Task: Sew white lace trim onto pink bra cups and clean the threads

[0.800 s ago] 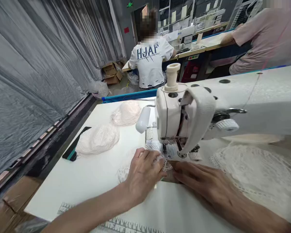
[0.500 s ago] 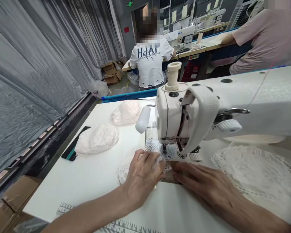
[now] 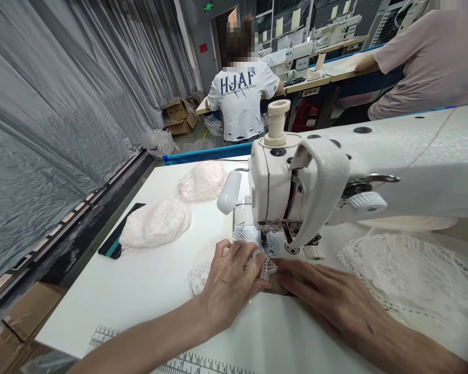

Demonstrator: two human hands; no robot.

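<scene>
Left hand (image 3: 230, 283): fingers bent over lace (image 3: 199, 269); right hand (image 3: 331, 291): fingers on brown piece (image 3: 277, 285); grips unclear. Pale bundle (image 3: 206, 180) near far edge of tabletop (image 3: 140, 291).

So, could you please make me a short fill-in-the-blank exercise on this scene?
1. Beyond the left hand, left of the machine, ____ pale bundles lie on the table.
2. The big lace pile lies nearer the ____ hand.
3. The strip along the table's far edge is ____.
4. The large letters on the white shirt ahead read ____.

Missing words: two; right; blue; HJAF.
</scene>
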